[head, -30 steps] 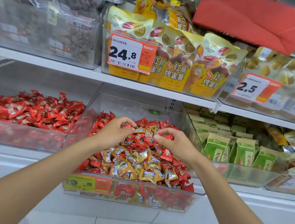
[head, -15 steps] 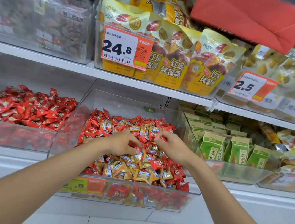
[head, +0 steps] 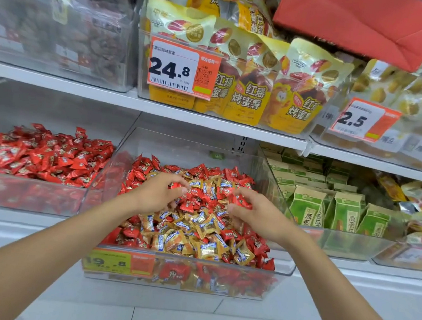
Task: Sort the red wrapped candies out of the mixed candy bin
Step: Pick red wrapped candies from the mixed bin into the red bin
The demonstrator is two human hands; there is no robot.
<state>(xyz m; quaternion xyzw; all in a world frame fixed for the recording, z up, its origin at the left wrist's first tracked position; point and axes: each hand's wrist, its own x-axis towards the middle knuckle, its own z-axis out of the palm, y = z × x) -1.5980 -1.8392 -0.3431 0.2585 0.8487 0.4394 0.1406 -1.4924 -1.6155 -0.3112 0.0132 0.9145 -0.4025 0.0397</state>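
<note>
Price label (head: 117,262): yellow, reads 19.8, fixed to the front wall of the bin.
Mixed candy bin (head: 285,270): clear plastic, on the lower shelf, filled to the rim.
Gold wrapped candies (head: 195,237): heaped mainly in the front half of the bin.
Left hand (head: 158,193): over the centre of the heap, fingers curled, a red piece pinched at the fingertips.
Right hand (head: 261,216): just right of centre, apart from the left, fingers curled round red pieces.
Red wrapped candies (head: 203,172): in the mixed bin, thickest at the back and sides.
Left bin (head: 28,190): beside the mixed bin, holds red pieces only.
Green packets (head: 341,213): in the bin to the right.
Yellow pouches (head: 245,84): upper shelf, behind a 24.8 tag (head: 181,69).
</note>
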